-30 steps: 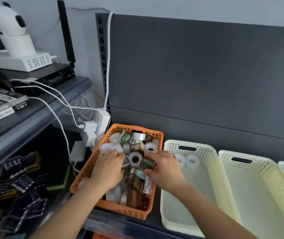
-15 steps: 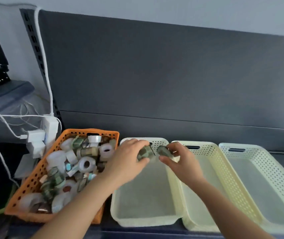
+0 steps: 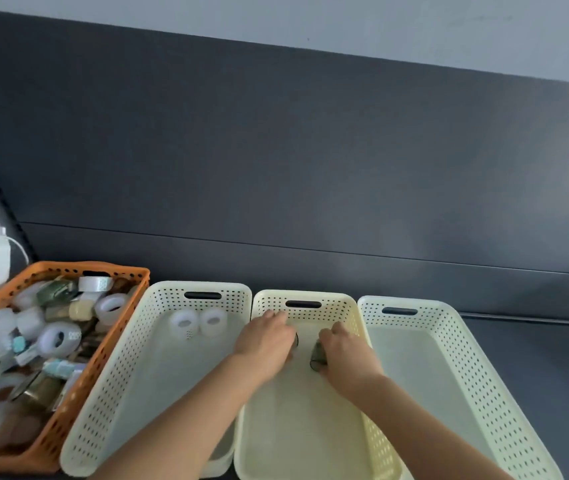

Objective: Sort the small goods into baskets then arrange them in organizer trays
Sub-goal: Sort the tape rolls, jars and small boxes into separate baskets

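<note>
Both hands are now down in the middle cream perforated plastic basket (image 3: 304, 427), at its far end by the handle slot. A second ago they were digging in the orange perforated plastic basket (image 3: 79, 393). Half a second ago they were crossing the left cream perforated basket (image 3: 120, 375), one greenish roll each.

Right hand (image 3: 343, 355): fingers curled round a dark green tape roll (image 3: 318, 353), roll on or just above the basket floor. Left hand (image 3: 264, 341): palm down, fingers curled over a second dark roll (image 3: 297, 337). Only its rim shows at the fingertips, so the grip itself is mostly hidden.

Two translucent white tape rolls (image 3: 198, 321) sit side by side at the far end of the left cream basket. So, by my read: whites left, greens middle, and this is the set-down for the first green pair. The right cream perforated basket (image 3: 449, 344) is beside the middle one on the dark worktop (image 3: 535, 358).

The orange basket is still heaped with mixed rolls, so sorting is early and tray arranging hasn't started. Next: release, then back to orange.
</note>
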The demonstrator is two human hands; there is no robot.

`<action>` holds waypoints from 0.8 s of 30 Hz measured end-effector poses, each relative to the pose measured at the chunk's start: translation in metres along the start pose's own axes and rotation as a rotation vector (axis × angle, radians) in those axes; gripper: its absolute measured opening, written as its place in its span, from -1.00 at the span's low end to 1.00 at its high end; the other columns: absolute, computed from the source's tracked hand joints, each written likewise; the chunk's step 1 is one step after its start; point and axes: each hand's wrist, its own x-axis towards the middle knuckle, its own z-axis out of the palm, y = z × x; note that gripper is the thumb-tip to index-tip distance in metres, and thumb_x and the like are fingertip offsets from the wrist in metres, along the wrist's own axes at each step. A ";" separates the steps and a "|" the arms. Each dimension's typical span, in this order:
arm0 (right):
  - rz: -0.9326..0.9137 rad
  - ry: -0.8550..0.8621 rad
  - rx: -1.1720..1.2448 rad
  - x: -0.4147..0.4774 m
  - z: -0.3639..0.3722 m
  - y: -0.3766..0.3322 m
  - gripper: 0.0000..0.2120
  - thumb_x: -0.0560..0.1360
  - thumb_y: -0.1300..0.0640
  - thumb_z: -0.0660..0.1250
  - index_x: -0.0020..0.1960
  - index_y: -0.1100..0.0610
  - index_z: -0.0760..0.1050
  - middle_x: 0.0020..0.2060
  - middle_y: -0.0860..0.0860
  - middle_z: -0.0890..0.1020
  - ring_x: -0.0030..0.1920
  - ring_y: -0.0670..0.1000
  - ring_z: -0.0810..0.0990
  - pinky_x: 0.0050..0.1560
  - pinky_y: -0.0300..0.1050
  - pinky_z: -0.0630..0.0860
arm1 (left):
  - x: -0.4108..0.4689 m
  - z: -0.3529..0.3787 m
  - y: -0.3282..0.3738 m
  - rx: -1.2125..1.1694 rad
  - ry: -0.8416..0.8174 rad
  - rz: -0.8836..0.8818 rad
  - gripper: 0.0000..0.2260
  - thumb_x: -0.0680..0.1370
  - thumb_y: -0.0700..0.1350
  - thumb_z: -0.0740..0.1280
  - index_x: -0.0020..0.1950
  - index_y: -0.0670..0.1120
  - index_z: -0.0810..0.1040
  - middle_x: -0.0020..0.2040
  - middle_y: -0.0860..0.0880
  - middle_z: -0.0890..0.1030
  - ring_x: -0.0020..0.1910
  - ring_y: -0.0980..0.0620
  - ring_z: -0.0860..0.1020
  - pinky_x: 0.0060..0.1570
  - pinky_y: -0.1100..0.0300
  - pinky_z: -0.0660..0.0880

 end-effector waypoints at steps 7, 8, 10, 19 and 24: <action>-0.023 0.059 -0.028 0.017 0.001 0.005 -0.79 0.57 0.26 0.13 0.14 0.16 0.46 0.10 0.08 0.51 0.13 0.10 0.49 -0.07 -0.09 0.43 | -0.001 0.009 -0.003 0.184 -0.083 0.006 -0.59 0.53 -0.31 0.18 0.39 -0.25 0.40 0.45 -0.12 0.24 0.40 -0.13 0.23 0.42 0.10 0.08; -0.030 0.063 -0.018 0.019 0.001 0.006 -0.77 0.56 0.28 0.12 0.15 0.16 0.46 0.10 0.08 0.51 0.13 0.10 0.50 -0.05 -0.08 0.45 | -0.002 0.008 -0.003 0.187 -0.085 0.010 -0.58 0.53 -0.31 0.19 0.40 -0.24 0.40 0.44 -0.11 0.26 0.39 -0.13 0.24 0.42 0.11 0.07; -0.043 0.061 -0.006 0.021 0.001 0.008 -0.76 0.56 0.30 0.12 0.15 0.15 0.47 0.10 0.08 0.51 0.13 0.10 0.50 -0.01 -0.06 0.48 | -0.002 0.008 -0.004 0.189 -0.087 0.022 -0.61 0.51 -0.31 0.22 0.35 -0.23 0.46 0.41 -0.11 0.31 0.36 -0.14 0.28 0.44 0.12 0.08; -0.115 0.165 0.071 0.021 0.002 -0.001 -0.84 0.55 0.07 0.21 0.04 0.10 0.50 0.00 0.04 0.54 0.05 0.09 0.54 -0.07 -0.10 0.45 | -0.025 -0.011 -0.023 0.065 0.147 0.068 -0.78 0.54 -0.18 0.23 0.14 -0.14 0.56 0.18 -0.07 0.51 0.26 -0.09 0.39 0.35 0.05 0.21; -0.198 0.283 0.186 0.013 -0.014 -0.052 -0.78 0.53 -0.01 0.24 0.11 0.02 0.55 0.02 -0.01 0.57 0.05 0.07 0.55 -0.08 -0.11 0.47 | -0.074 -0.034 -0.071 -0.035 0.250 -0.009 -0.78 0.56 -0.13 0.21 0.17 -0.07 0.53 0.14 0.02 0.52 0.19 -0.01 0.43 0.17 0.06 0.41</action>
